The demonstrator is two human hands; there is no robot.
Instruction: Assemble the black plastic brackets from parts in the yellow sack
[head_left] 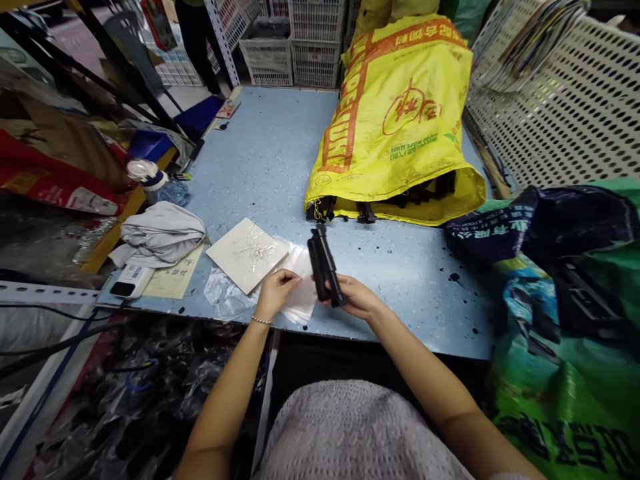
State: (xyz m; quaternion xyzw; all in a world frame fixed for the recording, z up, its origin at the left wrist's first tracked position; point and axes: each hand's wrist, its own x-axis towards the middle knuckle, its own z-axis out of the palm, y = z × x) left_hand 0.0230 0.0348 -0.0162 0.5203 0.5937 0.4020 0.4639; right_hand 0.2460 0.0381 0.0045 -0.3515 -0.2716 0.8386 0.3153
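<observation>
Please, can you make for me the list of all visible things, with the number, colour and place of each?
Black item: one, black, in right grip
Clear bags: several, colourless, around left grip
Square plate: one, cream, shiny bits on it, left of grips
Table: one, light blue, centre
Yellow sack: one, yellow and red, far right tabletop
Cloth: one, grey, table's left
Device: one, white and black, near left corner
Paper: one, yellowish, beside device
Bottle: one, clear, left edge
Crates: several, white, behind table
Perforated basket: one, white, right
Sack: one, green, right
Chair: one, grey, back left
Bystander: one, dark trousers, behind
Forearms: two, bare, near edge
</observation>
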